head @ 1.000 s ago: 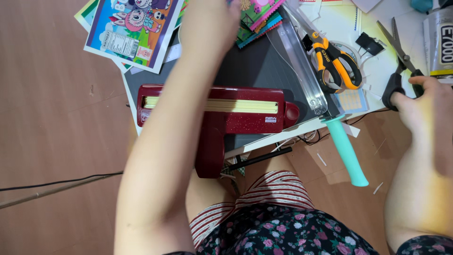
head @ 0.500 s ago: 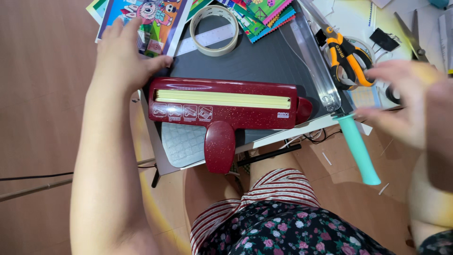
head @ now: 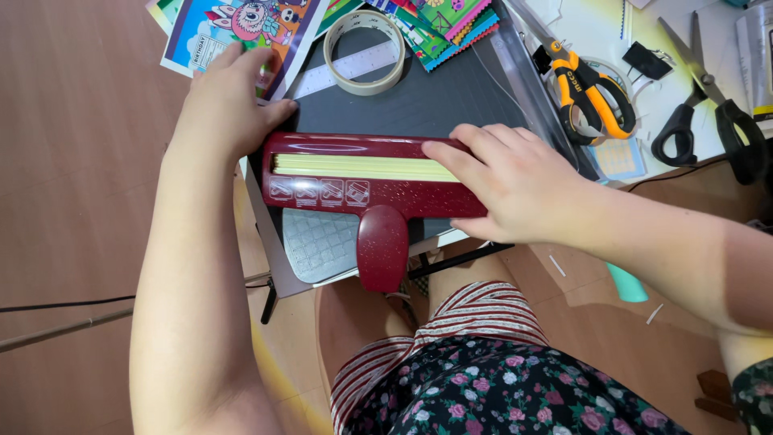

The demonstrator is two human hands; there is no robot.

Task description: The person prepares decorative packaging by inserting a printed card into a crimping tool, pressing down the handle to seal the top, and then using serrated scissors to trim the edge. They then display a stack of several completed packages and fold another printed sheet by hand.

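A dark red border punch [head: 354, 189] with a rounded lever lies across the front of a dark cutting mat [head: 427, 101]. A pale yellow paper strip [head: 354, 167] sits in its slot. My left hand [head: 225, 101] rests at the punch's left end, fingers touching a colourful printed sheet [head: 233, 32]. My right hand [head: 507, 181] lies flat over the punch's right end, fingertips on the yellow strip. Under the punch, a grey embossed sheet [head: 318, 242] sticks out toward me.
A roll of tape [head: 364, 50] and a clear ruler [head: 346, 68] lie on the mat behind. Orange-handled snips [head: 588, 84], black scissors [head: 708, 105] and black binder clips [head: 648, 58] lie to the right. Coloured paper stacks [head: 447, 20] are at the top. A cable [head: 48, 306] crosses the wooden floor.
My right hand has left the black scissors and come down onto the right end of the punch. My left hand has drawn back from the papers to the punch's left end.
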